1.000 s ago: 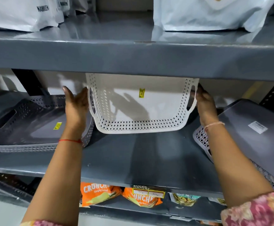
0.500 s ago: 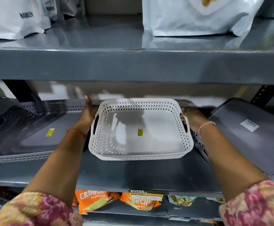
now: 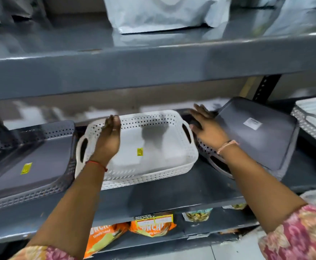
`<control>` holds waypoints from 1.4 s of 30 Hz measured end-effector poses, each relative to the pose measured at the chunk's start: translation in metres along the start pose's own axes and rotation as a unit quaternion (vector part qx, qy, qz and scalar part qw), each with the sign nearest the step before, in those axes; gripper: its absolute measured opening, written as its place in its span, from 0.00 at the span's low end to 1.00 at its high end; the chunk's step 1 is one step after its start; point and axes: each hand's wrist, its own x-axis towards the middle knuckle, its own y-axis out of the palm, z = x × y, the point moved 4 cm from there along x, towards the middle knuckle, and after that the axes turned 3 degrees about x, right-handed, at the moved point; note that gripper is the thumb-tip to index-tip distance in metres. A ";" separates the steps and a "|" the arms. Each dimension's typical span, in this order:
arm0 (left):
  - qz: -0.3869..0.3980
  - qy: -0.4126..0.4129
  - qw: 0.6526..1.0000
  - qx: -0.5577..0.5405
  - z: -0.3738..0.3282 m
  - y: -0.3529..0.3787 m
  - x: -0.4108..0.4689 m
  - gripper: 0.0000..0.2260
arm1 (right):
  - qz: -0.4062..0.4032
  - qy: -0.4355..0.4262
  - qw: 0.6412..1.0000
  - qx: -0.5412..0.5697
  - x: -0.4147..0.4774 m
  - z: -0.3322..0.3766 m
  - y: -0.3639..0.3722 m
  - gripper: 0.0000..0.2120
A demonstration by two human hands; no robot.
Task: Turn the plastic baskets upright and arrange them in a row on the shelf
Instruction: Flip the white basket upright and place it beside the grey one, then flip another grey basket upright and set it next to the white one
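Two orange packets (image 3: pixel 151 227) read "Simply Salted"; left hand (image 3: pixel 109 139) empty, right hand (image 3: pixel 208 128) splayed on grey basket (image 3: pixel 256 136).

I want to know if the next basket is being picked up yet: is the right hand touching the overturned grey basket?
Touching. The head view shows the right hand with its fingers laid over the near edge of the overturned grey basket, no gap visible.
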 end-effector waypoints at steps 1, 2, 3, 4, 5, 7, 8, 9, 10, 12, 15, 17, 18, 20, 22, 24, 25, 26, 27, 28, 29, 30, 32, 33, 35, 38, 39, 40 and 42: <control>0.020 0.028 0.999 0.000 -0.009 0.020 -0.007 0.25 | -0.010 -0.024 0.999 -0.020 -0.007 -0.007 -0.008 0.24; 0.037 0.061 0.997 0.007 -0.023 0.043 -0.018 0.24 | -0.013 -0.030 0.999 -0.036 -0.013 -0.019 -0.019 0.23; 0.052 0.097 0.994 0.018 -0.035 0.065 -0.029 0.24 | -0.015 -0.037 0.998 -0.051 -0.018 -0.032 -0.030 0.22; 0.057 0.138 0.989 0.024 -0.046 0.085 -0.042 0.26 | -0.018 -0.029 0.997 -0.063 -0.022 -0.045 -0.040 0.21; 0.052 0.187 0.981 0.017 -0.059 0.099 -0.060 0.30 | -0.030 -0.022 0.997 -0.073 -0.024 -0.059 -0.050 0.20; 0.031 0.253 0.967 -0.018 -0.080 0.139 -0.101 0.30 | -0.062 0.013 0.993 -0.098 -0.035 -0.102 -0.076 0.20; 0.031 0.259 0.964 -0.043 -0.079 0.152 -0.117 0.29 | -0.082 0.037 0.991 -0.098 -0.039 -0.115 -0.082 0.21; 0.034 0.258 0.963 -0.067 -0.074 0.162 -0.131 0.30 | -0.101 0.056 0.988 -0.100 -0.042 -0.125 -0.084 0.22; 0.036 0.237 0.967 -0.087 -0.078 0.185 -0.150 0.31 | -0.114 0.074 0.985 -0.102 -0.049 -0.143 -0.094 0.25; 0.039 0.168 0.979 -0.113 -0.085 0.228 -0.181 0.35 | -0.135 0.111 0.980 -0.098 -0.057 -0.179 -0.112 0.29; 0.030 0.074 0.989 -0.125 -0.092 0.275 -0.202 0.37 | -0.142 0.178 0.971 -0.072 -0.058 -0.218 -0.136 0.35; 0.034 0.021 0.991 -0.131 -0.098 0.292 -0.206 0.41 | -0.114 0.213 0.969 -0.043 -0.051 -0.237 -0.143 0.38; 0.036 -0.001 0.990 -0.136 -0.104 0.301 -0.207 0.43 | -0.091 0.231 0.968 -0.028 -0.046 -0.249 -0.147 0.38; 0.018 -0.028 0.991 -0.128 -0.110 0.306 -0.204 0.49 | -0.054 0.247 0.967 -0.010 -0.038 -0.263 -0.147 0.37; -0.012 -0.053 0.992 -0.117 -0.109 0.306 -0.198 0.54 | -0.039 0.253 0.967 0.008 -0.031 -0.272 -0.147 0.36; -0.025 -0.081 0.989 -0.125 -0.107 0.306 -0.192 0.57 | -0.051 0.258 0.965 0.025 -0.026 -0.278 -0.147 0.35; -0.023 -0.094 0.986 -0.135 -0.107 0.306 -0.191 0.57 | -0.066 0.263 0.962 0.039 -0.026 -0.282 -0.147 0.34; -0.013 -0.100 0.983 -0.150 -0.108 0.306 -0.192 0.55 | -0.080 0.271 0.958 0.053 -0.027 -0.285 -0.146 0.34; -0.004 -0.105 0.981 -0.164 -0.108 0.307 -0.191 0.50 | -0.092 0.276 0.955 0.064 -0.029 -0.288 -0.144 0.34; 0.001 -0.105 0.979 -0.176 -0.108 0.307 -0.191 0.43 | -0.100 0.280 0.952 0.071 -0.030 -0.290 -0.143 0.33; -0.001 -0.107 0.977 -0.184 -0.106 0.307 -0.191 0.37 | -0.110 0.277 0.952 0.075 -0.032 -0.291 -0.142 0.33; -0.008 -0.110 0.975 -0.194 -0.103 0.305 -0.189 0.35 | -0.119 0.273 0.951 0.080 -0.033 -0.291 -0.142 0.31; -0.030 -0.122 0.966 -0.227 -0.100 0.297 -0.184 0.33 | -0.154 0.248 0.952 0.093 -0.038 -0.288 -0.149 0.30; -0.056 -0.122 0.960 -0.246 -0.101 0.289 -0.181 0.28 | -0.185 0.229 0.949 0.112 -0.040 -0.285 -0.154 0.29; -0.109 -0.112 0.943 -0.292 -0.106 0.271 -0.176 0.14 | -0.261 0.191 0.927 0.192 -0.046 -0.276 -0.169 0.25; -0.154 -0.066 0.915 -0.367 -0.114 0.242 -0.165 0.27 | -0.349 0.144 0.850 0.369 -0.053 -0.260 -0.194 0.16; -0.159 -0.047 0.908 -0.385 -0.113 0.234 -0.160 0.32 | -0.362 0.131 0.824 0.414 -0.054 -0.255 -0.202 0.13; -0.160 -0.031 0.902 -0.399 -0.115 0.226 -0.156 0.33 | -0.367 0.123 0.804 0.452 -0.054 -0.253 -0.209 0.11; -0.135 -0.011 0.894 -0.426 -0.115 0.217 -0.146 0.29 | -0.363 0.104 0.769 0.515 -0.052 -0.250 -0.222 0.10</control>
